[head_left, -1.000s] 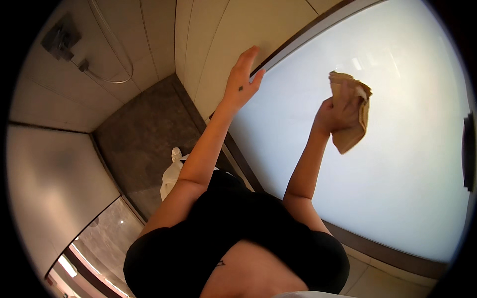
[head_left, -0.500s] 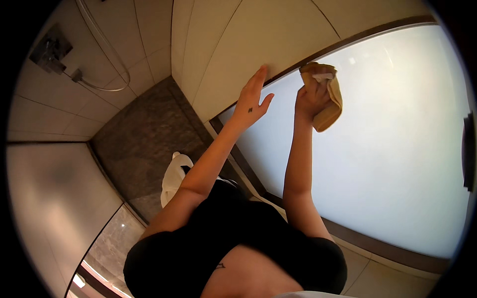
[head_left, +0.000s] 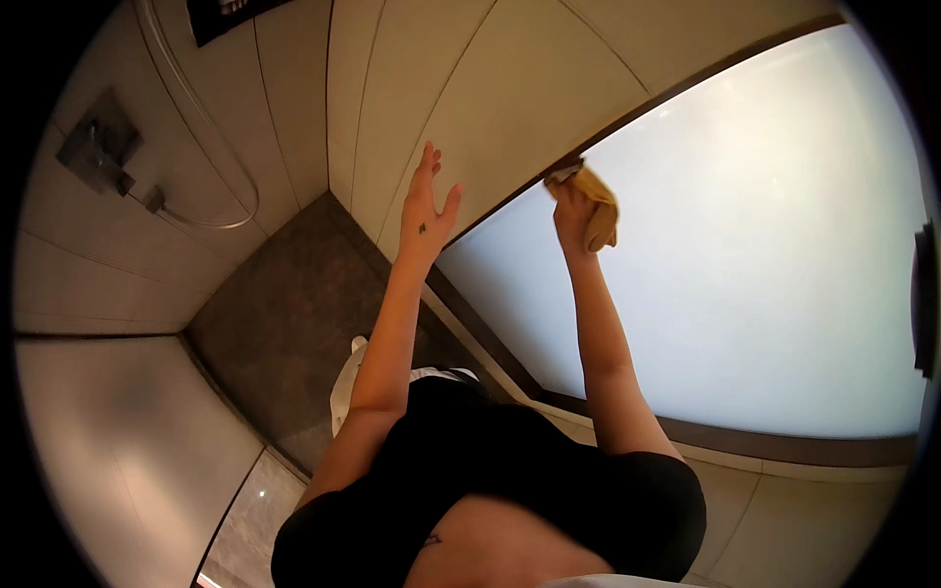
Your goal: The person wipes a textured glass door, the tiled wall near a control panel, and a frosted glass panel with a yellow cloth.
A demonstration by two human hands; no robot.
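Note:
My right hand (head_left: pixel 573 211) grips a folded yellow-brown cloth (head_left: pixel 600 206) at the far edge of a bright frosted glass panel (head_left: pixel 755 245). Part of the cloth hangs down on the right side of the hand, and its upper end is at the dark frame strip (head_left: pixel 667 96) along the glass. My left hand (head_left: pixel 423 211) is raised in front of the beige tiled wall (head_left: pixel 451 118), its fingers stretched out and the thumb apart. Nothing is in it. Whether its fingertips touch the wall I cannot tell.
A shower mixer (head_left: pixel 101 147) with a looping hose (head_left: pixel 250 201) is on the left wall. Dark stone floor (head_left: pixel 294 294) lies below it, with a pale panel (head_left: pixel 127 421) at lower left. A dark handle (head_left: pixel 923 299) is at the glass's right edge.
My right hand has moved a little left with the cloth along the frame edge. My left hand has shifted left, away from the glass. The view has turned slightly.

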